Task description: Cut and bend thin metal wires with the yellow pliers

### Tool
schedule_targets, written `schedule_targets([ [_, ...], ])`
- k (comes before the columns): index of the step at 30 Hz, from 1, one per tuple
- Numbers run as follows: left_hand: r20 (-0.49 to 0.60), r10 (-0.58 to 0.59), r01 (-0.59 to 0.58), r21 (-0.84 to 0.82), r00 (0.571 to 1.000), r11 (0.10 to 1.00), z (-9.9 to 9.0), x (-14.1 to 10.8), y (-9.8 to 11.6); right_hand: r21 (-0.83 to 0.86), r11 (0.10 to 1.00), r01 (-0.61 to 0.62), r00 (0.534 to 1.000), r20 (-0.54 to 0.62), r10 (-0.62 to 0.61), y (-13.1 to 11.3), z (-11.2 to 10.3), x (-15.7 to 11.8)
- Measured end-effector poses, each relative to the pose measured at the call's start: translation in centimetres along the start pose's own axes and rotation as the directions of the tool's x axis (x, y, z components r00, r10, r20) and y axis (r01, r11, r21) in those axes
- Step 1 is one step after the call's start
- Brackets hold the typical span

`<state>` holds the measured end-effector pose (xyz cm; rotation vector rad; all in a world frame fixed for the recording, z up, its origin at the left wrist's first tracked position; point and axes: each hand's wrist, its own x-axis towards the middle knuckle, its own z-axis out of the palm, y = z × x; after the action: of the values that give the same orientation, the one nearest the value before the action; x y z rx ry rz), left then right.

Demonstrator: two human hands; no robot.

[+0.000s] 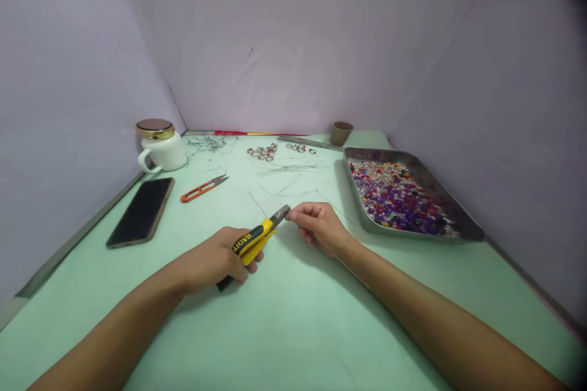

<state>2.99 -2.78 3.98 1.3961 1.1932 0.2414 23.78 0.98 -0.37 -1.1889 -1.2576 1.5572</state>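
Note:
My left hand [229, 256] is wrapped round a pair of yellow and black pliers [257, 241], whose metal jaws point up and to the right. Right at the jaw tips, my right hand [321, 226] pinches with thumb and forefinger. What lies in that pinch is too small to make out. Thin loose wires [293, 168] are scattered on the green tabletop [284, 330] beyond my hands. Farther back sit small clusters of red and clear beaded pieces [262, 151].
A metal tray [463, 211] of mixed beads stands on the right. To the left are orange thread snips [204, 188], a phone [141, 212] and a lidded white mug [164, 153]. Tangled wire [208, 143] and a small brown cup [341, 134] lie at the back, before pale walls.

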Motion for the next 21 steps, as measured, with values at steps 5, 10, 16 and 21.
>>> schedule_targets([
  [5, -0.01, 0.005, -0.004, 0.025, 1.0, 1.0, 0.24, -0.02, 0.16, -0.005, 1.0, -0.004, 1.0, -0.003, 0.004, 0.01, 0.01, 0.04],
  [10, -0.02, 0.031, -0.029, 0.092, 0.999, 0.995, 0.45, -0.06, 0.38, 0.004, 1.0, -0.002, 1.0, -0.002, 0.002, 0.02, 0.02, 0.05],
  [16, -0.029, 0.004, -0.002, 0.053, 1.0, 0.999, 0.38, -0.15, 0.61, 0.0, 1.0, 0.02, 1.0, -0.007, -0.02, 0.21, -0.13, 0.23],
  [21, -0.021, -0.015, 0.016, 0.021, 1.0, 1.0, 0.21, -0.18, 0.59, 0.019, 0.999, 0.033, 0.999, -0.009, -0.033, 0.26, -0.26, 0.34],
])
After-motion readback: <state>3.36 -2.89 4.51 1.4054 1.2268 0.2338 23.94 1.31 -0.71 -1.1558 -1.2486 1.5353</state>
